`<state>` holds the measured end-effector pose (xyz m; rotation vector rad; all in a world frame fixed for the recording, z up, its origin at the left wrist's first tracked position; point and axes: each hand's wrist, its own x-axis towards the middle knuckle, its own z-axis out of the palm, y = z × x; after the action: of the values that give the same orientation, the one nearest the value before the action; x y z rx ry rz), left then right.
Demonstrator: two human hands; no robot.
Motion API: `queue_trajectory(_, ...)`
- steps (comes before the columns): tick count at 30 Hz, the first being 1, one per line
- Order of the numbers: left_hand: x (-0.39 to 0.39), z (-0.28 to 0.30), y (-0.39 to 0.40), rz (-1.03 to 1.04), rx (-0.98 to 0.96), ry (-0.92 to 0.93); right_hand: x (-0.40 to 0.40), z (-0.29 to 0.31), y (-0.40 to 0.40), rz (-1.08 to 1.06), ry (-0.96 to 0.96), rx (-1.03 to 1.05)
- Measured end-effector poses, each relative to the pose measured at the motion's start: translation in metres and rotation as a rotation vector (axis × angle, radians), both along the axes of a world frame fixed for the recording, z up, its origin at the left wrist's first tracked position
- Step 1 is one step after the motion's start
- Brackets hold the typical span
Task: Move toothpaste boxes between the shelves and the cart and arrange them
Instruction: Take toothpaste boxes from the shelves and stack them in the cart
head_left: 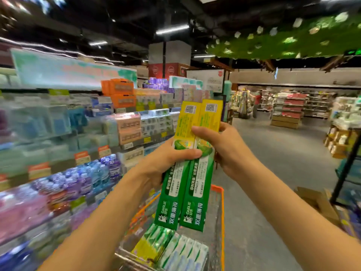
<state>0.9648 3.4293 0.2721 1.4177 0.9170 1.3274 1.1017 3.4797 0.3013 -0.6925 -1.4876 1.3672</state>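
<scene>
The two green and yellow boxes (187,167) each say "DARLIE" in white letters near the bottom end. Next to that word are big white Chinese letters, 双重薄荷. Each box has a square code on its yellow top end. The small print on the white strip in the middle is too tiny to read. On the shelf, the purple bottles (109,165) have a tag that looks like "10", but it is blurry. The other shelf signs cannot be read.

One head-worn wide-angle view looks forward down a store aisle, close over the orange-rimmed wire cart (219,194).
</scene>
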Motion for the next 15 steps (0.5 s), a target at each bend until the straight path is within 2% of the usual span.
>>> queue_trajectory(3,-0.057,-0.018,-0.008,0.025,-0.035,0.007,-0.059,-0.023,-0.007,0.03,0.049,-0.073)
queue_trajectory(8,-0.107,-0.055,0.006,0.025,-0.153,-0.056,-0.114,-0.059,0.007,-0.021,0.05,-0.163)
queue_trajectory(12,-0.126,-0.087,0.034,0.05,-0.168,-0.116,-0.134,-0.084,0.035,-0.018,-0.027,-0.203)
queue_trajectory(15,-0.136,-0.105,0.063,0.073,-0.17,-0.085,-0.141,-0.102,0.066,-0.02,-0.096,-0.217)
